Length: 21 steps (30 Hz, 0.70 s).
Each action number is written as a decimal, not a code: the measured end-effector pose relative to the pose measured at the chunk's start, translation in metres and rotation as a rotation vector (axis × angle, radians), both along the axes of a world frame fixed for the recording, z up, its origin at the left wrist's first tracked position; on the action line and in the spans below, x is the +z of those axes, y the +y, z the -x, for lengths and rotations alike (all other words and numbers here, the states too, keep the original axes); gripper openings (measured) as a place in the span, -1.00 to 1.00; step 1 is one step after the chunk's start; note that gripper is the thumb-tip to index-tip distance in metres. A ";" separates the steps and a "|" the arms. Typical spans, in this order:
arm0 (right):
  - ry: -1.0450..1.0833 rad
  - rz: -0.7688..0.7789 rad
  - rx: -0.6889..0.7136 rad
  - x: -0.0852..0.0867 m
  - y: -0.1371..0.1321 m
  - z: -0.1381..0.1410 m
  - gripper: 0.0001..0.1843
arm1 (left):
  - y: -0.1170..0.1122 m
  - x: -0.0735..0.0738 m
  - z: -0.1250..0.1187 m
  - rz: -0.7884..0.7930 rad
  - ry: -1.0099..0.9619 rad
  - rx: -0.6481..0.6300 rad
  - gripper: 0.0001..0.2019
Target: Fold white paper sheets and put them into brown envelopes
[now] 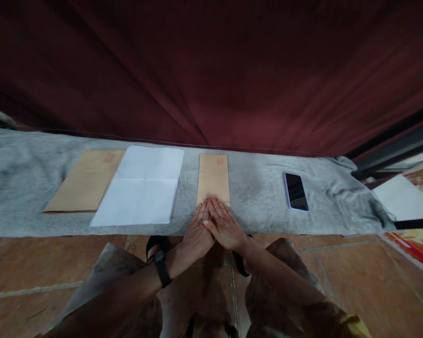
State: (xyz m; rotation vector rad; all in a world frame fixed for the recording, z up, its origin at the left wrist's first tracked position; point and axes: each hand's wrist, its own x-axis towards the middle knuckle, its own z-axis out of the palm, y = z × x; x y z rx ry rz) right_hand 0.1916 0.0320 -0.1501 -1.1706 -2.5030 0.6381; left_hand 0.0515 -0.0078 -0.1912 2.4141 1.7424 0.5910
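A single brown paper envelope (213, 176) with small red print near its far right corner lies lengthwise in front of me. Both palms face down at its near end. My left hand (198, 230) has its fingers stretched out flat, the tips on the envelope's near edge. Beside it, my right hand (226, 226) lies flat too, its fingertips meeting those of the left and its thumb crossing over the left hand. Neither hand grips anything. To the left are a stack of white paper sheets (141, 190) with a crosswise crease and more brown envelopes (88, 180).
A phone (296, 191) in a light purple case lies on the right of the narrow grey cloth-covered surface (257, 183). Behind it hangs a dark red curtain (204, 75). Printed sheets (418, 244) are at the far right, and tiled floor (352, 267) shows below.
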 end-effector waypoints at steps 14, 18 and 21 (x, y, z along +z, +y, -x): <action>-0.157 -0.287 -0.017 -0.014 -0.002 -0.019 -0.26 | -0.004 0.025 0.011 -0.011 0.164 0.045 -0.24; -0.167 -0.342 -0.031 -0.016 -0.001 -0.026 -0.26 | -0.003 0.023 0.016 -0.009 0.189 0.057 -0.19; -0.178 -0.354 -0.027 -0.017 0.002 -0.033 -0.25 | -0.002 0.023 0.018 0.000 0.215 0.085 -0.15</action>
